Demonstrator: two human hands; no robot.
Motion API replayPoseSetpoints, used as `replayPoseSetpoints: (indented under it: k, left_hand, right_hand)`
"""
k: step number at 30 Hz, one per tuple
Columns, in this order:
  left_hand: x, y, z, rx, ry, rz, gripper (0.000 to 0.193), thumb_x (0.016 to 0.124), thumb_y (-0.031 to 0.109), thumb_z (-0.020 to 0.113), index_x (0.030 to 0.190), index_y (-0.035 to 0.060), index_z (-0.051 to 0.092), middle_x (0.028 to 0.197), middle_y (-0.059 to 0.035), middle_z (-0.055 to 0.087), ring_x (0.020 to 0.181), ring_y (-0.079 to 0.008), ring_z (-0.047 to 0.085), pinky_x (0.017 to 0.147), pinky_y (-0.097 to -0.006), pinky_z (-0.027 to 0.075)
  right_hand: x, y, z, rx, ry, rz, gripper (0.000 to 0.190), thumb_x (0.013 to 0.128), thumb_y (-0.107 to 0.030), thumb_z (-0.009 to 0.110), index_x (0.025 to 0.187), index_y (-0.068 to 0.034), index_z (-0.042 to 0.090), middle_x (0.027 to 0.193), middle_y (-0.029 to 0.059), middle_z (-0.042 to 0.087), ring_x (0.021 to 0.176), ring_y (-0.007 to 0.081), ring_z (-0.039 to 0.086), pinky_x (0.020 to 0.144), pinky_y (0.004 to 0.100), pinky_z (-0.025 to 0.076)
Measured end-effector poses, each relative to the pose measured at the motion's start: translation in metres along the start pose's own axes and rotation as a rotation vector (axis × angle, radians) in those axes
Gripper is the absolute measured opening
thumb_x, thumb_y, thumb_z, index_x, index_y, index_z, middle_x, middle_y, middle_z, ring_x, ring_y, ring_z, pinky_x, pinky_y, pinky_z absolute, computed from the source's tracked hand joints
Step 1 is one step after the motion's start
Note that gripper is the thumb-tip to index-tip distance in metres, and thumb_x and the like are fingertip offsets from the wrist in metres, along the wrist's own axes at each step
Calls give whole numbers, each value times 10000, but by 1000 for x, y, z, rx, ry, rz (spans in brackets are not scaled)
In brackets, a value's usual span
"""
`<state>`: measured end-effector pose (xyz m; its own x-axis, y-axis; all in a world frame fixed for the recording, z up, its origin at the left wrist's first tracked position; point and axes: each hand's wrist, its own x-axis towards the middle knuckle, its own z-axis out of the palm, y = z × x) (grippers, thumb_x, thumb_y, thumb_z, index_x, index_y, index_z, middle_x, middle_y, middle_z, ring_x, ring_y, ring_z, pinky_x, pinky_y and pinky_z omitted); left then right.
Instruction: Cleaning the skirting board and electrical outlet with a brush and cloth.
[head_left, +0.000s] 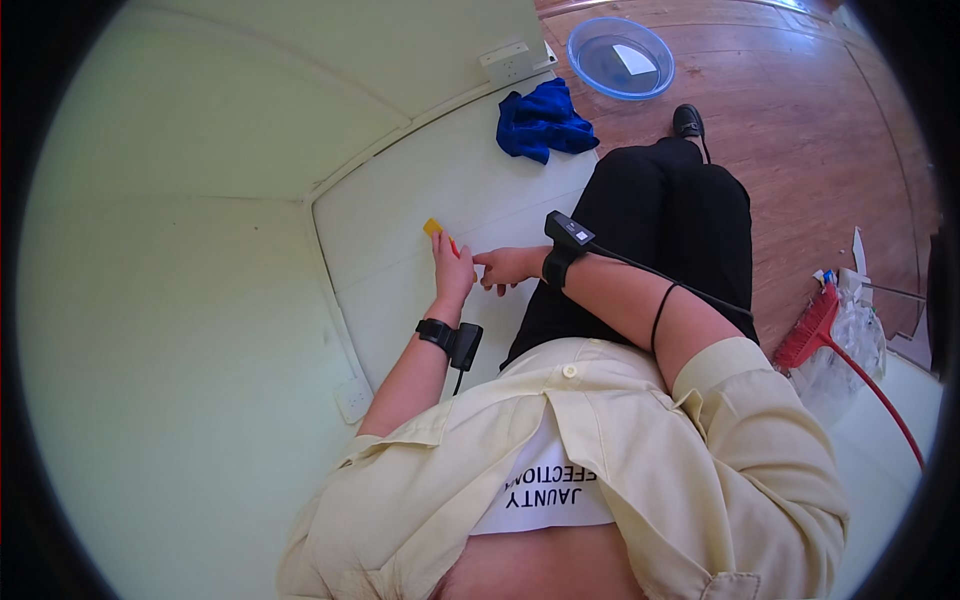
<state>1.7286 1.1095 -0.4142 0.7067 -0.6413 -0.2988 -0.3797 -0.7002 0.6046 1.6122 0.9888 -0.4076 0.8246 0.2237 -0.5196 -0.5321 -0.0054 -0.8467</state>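
Observation:
My left hand (452, 271) is closed around a small hand tool with a yellow end (433, 227) and a red part, over a white panelled surface (382, 214). Most of the tool is hidden by the fingers, so its exact kind cannot be told. Beside it on the right is my right hand (508, 268), its index finger stretched towards the left hand and the other fingers loosely bent. That fingertip meets the left hand or the tool's near end; which one is unclear. Nothing shows in the right hand's grasp.
A crumpled blue cloth (546, 121) lies at the surface's far edge, near a socket box (508, 64). Beyond it, a clear plastic basin (621, 58) stands on the wood floor (810, 150). A red broom (814, 322) and clear plastic bag (862, 337) are at right; pale walls (172, 300) border the left.

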Motion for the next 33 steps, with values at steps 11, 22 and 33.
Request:
replayPoseSetpoints:
  k: [11,22,33]
  left_hand:
    - [-1,-80,-63,502,131,74,428,985,187,417,1403,95,426,1487,-118,395,1203,-335,544,922,-423,506]
    - [-25,-118,-67,467,115,115,394,1000,243,428,1380,153,480,1440,-107,474,1157,-307,585,885,-397,528]
    - [54,-106,-71,497,185,388,391,995,256,445,1369,155,501,1442,-90,477,1115,-311,611,849,-405,543]
  right_hand:
    - [-19,19,-36,-593,559,-60,354,886,-246,531,1203,-132,640,1109,177,665,1051,366,616,919,475,480]
    - [-132,23,-105,-1029,977,-276,186,878,-160,530,810,-96,690,829,65,681,850,259,650,783,394,456]
    - [-117,15,-105,-1057,1042,-215,240,873,-218,531,723,-75,651,714,105,637,731,308,629,707,446,451]
